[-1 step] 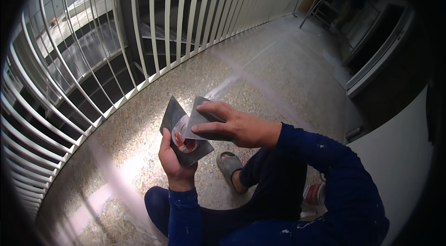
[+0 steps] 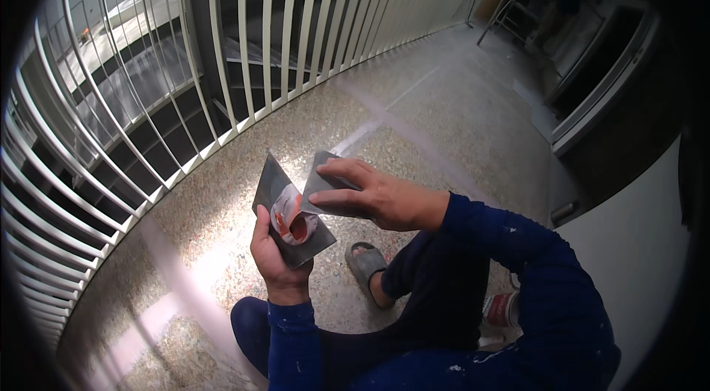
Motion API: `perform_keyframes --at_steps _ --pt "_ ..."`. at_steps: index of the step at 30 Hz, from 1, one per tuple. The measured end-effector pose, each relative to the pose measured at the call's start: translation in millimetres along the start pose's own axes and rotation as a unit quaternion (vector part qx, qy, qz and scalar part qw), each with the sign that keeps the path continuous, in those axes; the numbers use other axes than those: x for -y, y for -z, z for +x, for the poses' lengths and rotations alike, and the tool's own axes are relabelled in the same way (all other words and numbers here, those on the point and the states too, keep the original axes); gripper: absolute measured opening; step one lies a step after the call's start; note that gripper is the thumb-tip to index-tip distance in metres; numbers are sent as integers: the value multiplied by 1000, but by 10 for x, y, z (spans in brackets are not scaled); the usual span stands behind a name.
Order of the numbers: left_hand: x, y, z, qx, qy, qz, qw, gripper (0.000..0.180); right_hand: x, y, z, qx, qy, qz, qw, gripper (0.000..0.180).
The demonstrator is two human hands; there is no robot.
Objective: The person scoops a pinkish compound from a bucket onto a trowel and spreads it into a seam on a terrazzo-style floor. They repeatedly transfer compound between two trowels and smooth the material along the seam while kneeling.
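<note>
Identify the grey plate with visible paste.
The left plate, in the left hand: white and orange-red paste sits on it. The right plate, in the right hand, shows a bare face.

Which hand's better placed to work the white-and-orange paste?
Probably the right hand: it holds a flat grey metal blade close to the paste. The left hand supports the dark grey metal plate beneath.
</note>
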State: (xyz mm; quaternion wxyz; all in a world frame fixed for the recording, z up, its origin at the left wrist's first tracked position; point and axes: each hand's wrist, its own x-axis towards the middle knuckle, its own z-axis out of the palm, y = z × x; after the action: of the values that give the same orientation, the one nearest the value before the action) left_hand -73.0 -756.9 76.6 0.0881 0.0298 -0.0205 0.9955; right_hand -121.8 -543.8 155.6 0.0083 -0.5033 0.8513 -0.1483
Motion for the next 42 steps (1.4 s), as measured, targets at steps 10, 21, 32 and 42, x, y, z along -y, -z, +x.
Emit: perform_keyframes --at_steps 10,21,32,42 --pt "-218 84 139 -37 -186 149 970 52 117 507 -25 -63 -356 425 830 35" --pt "34 15 2 39 -125 310 942 54 334 -193 158 -251 -331 548 726 26" --pt "-33 119 -30 -2 -6 106 994 56 350 27 300 -293 -26 348 890 30" --pt "17 111 -79 -39 -70 56 995 45 418 -338 153 -103 -42 148 983 77"
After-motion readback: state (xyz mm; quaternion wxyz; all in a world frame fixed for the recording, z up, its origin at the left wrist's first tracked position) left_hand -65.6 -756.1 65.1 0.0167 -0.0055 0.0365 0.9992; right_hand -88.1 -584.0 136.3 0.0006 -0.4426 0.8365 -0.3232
